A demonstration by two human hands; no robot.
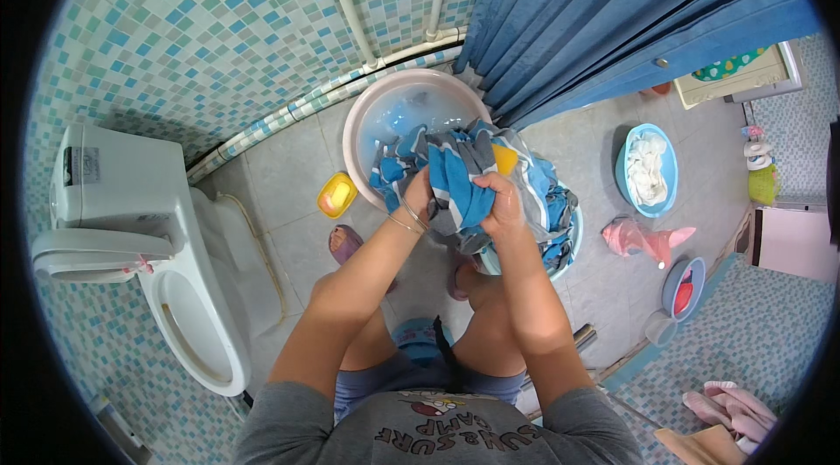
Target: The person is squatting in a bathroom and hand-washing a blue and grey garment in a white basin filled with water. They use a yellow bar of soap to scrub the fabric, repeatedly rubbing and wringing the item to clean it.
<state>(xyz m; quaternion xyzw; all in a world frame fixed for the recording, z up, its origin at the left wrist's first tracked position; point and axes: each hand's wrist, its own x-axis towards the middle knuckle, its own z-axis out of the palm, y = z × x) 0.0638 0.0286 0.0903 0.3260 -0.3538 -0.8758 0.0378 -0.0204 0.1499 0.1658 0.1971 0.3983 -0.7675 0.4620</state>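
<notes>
Cloth: blue, grey and white striped garment (459,189), wet-looking, bunched between both hands above the near edge of the pink basin (363,111).
Long axis: the gathered roll runs roughly away from the person, from the hands up toward the basin; its far end drapes over the basin rim, and its near end hangs down below the knuckles.
Left hand (420,195): fingers curled tight around the left side of the roll, a thin bangle at the wrist.
Right hand (506,202): closed in a fist on the right side of the same roll, just beside the left hand, nearly touching it.
Basin contents: pale water shows in the far half; the near half is covered by the cloth.
Second tub (569,242): a light blue rim shows to the right under more of the striped fabric; most of it is hidden by cloth and the right forearm.
Yellow piece (505,159): a small yellow shape behind the right hand, possibly soap or a brush; too covered to tell.
Soap dish (337,195): yellow, on the tile floor left of the basin, well apart from the hands.
Feet: one sandalled foot shows left of the forearms; the other is mostly hidden.
Surroundings: white toilet (175,290) at left, blue curtain (612,19) behind, a blue bowl (624,189) holding white cloth at right.
</notes>
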